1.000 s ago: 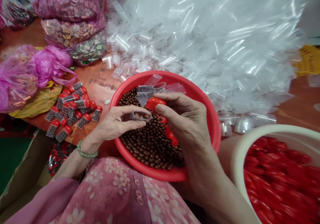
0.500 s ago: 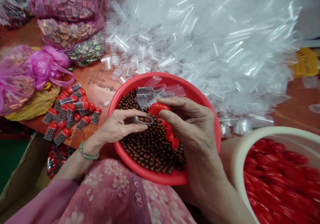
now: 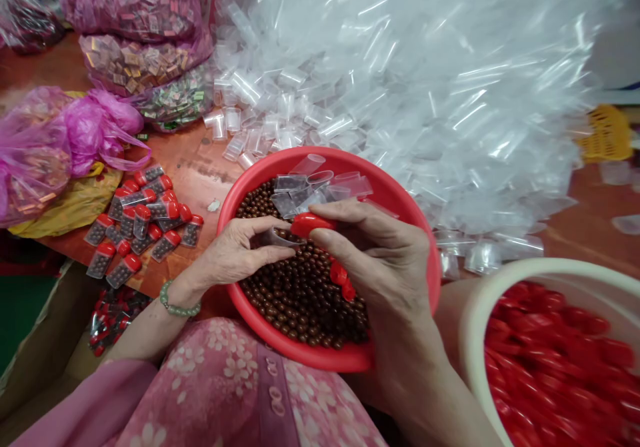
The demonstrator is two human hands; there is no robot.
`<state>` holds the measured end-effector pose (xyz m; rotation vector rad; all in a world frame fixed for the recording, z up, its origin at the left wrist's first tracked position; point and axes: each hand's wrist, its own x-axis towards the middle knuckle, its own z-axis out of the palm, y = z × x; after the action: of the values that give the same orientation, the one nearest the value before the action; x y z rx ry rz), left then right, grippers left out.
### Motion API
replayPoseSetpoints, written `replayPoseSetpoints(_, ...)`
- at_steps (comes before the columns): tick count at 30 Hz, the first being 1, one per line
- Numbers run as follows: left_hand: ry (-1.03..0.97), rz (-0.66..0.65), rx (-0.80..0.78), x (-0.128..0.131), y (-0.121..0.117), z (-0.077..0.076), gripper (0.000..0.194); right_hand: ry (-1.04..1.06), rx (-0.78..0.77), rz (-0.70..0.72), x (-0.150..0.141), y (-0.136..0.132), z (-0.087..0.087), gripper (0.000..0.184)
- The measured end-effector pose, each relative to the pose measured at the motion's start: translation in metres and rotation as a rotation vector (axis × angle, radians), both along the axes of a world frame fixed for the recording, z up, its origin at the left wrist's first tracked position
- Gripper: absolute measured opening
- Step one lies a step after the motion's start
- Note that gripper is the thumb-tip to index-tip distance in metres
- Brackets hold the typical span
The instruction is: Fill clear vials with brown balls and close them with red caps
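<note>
My left hand (image 3: 233, 250) pinches a clear plastic container (image 3: 276, 237) between thumb and fingers, its mouth facing right. Thumb and forefinger of my right hand (image 3: 380, 254) grip a red cap (image 3: 311, 224), which meets the container's mouth. More red caps (image 3: 341, 279) show below, partly behind my right palm, and I cannot tell whether that hand holds them. Both hands are over a red basin (image 3: 260, 167) of small brown balls (image 3: 300, 300). Several clear containers (image 3: 297, 190) lie on the balls near the basin's far side.
A large heap of clear containers (image 3: 400, 87) covers the back of the table. Filled, red-capped containers (image 3: 143, 224) lie at left, near pink bags (image 3: 100, 127). A cream bucket (image 3: 473, 327) of red caps stands at right. An open cardboard box (image 3: 55, 327) sits below left.
The red cap in my right hand has moved slightly left and down onto the container's mouth, hiding the balls seen there before. My left hand has barely moved.
</note>
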<state>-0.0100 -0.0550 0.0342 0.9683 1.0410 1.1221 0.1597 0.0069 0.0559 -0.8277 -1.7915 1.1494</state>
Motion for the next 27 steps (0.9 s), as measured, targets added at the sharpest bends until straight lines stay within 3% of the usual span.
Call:
replayPoseSetpoints(12, 0.095, -0.014, 0.091, -0.001, 0.001, -0.006, 0.014, -0.161, 0.359, 0.148, 0.006, 0.006, 0.01, 0.026)
replayPoseSetpoints(22, 0.115, -0.03, 0.028, -0.002, 0.004, 0.0, 0.019, -0.348, 0.358, 0.15, 0.02, 0.007, 0.031, 0.027)
replayPoseSetpoints(27, 0.086, -0.015, 0.001, -0.002, 0.004, 0.0, 0.019, -0.257, 0.245, 0.025, 0.019, 0.005, 0.02, 0.027)
